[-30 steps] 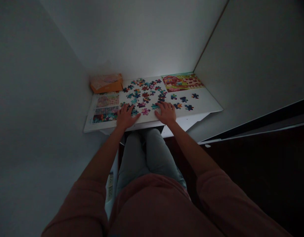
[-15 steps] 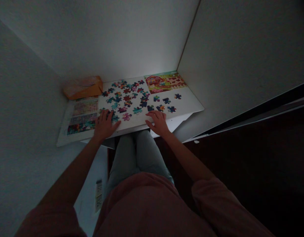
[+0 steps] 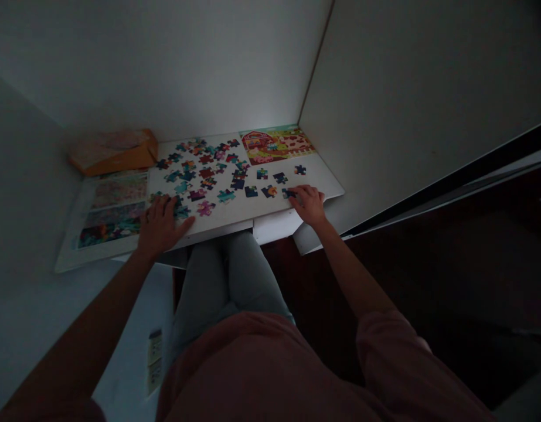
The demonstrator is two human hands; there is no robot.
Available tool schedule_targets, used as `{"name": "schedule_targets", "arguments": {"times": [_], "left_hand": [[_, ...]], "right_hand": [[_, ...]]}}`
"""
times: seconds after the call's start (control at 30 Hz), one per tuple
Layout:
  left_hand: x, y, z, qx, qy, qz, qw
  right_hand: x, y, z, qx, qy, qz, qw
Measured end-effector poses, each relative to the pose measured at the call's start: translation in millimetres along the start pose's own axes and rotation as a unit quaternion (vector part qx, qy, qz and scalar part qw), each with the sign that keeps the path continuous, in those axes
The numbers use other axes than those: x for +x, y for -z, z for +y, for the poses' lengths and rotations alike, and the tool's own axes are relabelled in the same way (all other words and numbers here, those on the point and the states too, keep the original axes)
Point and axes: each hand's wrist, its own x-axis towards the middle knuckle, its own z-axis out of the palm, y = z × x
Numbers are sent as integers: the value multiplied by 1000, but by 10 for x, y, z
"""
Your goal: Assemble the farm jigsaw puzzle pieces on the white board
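Dusty-pink long sleeves (image 3: 384, 357), pale grey-green trousers (image 3: 221, 281).

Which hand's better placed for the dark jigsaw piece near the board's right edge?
Right, likely: the right hand has its fingertips on that piece; the left hand sits far off among other pieces.

Walls: plain white walls (image 3: 164, 64) met in a corner.
Furniture: white flat-topped desk (image 3: 274, 227).
Floor: dark brown floor (image 3: 428, 281).
Light: dim throughout.
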Motion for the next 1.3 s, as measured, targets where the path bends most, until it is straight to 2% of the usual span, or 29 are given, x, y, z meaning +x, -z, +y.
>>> {"name": "schedule_targets", "arguments": {"times": [0.17,0.33,0.43,0.53,0.7,0.9,1.13,1.3], "left_hand": [[9,-34,-16,1,4,4,1000],[11,-45,-34,-27,-6,10,1000],[20,-66,-53,-38,-7,23,999],[38,-87,-78,-41,-1,19,999],[58,-87,-97,-26,-10,8,1000],[48,-43,-55,-25,-6,18,1000],[37,-27,-22,-36,-9,18,999],[39,-46,-38,-46,-5,11,999]], "right_hand": [[22,48,83,-36,-1,-11,999],[106,236,396,-45,-59,18,997],[219,308,480,-50,-88,22,995],[362,279,413,-53,-89,14,995],[557,115,271,-51,-35,-3,998],[629,83,219,-56,-93,22,994],[742,-61,-239,-62,-83,19,994],[780,-115,-266,-51,-92,7,994]]}}
